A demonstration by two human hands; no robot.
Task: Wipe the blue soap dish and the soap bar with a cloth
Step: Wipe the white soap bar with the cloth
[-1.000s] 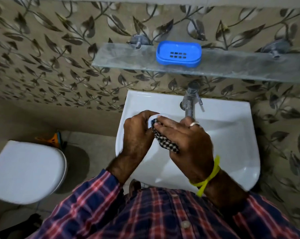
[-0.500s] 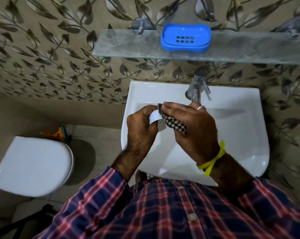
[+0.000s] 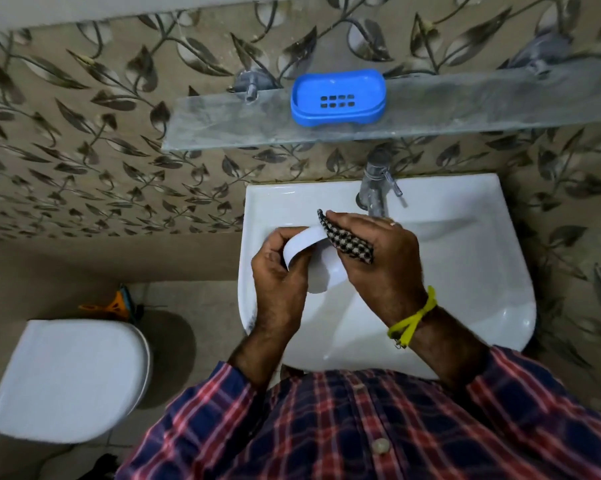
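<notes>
Gripping unmarked white soap bar [image 3: 304, 242], left hand [image 3: 278, 271]; right hand [image 3: 378, 258] clamped on checked cloth [image 3: 347, 240].

Pretty dim room overall, warm-ish tint, w/ the light apparently coming from above/behind. The white sink [image 3: 465, 271] is the brightest thing, small glare spot on its lower right rim, soft highlights elsewhere. Toilet lid [image 3: 70, 379] throws a round soft shadow on the floor beside it. Wide-angle bend is obvious: glass shelf [image 3: 223, 126] tilts and the wall pattern smears toward the corners, esp. top left. Center's reasonably sharp, shirt [image 3: 361, 427] at the bottom a bit soft.
</notes>
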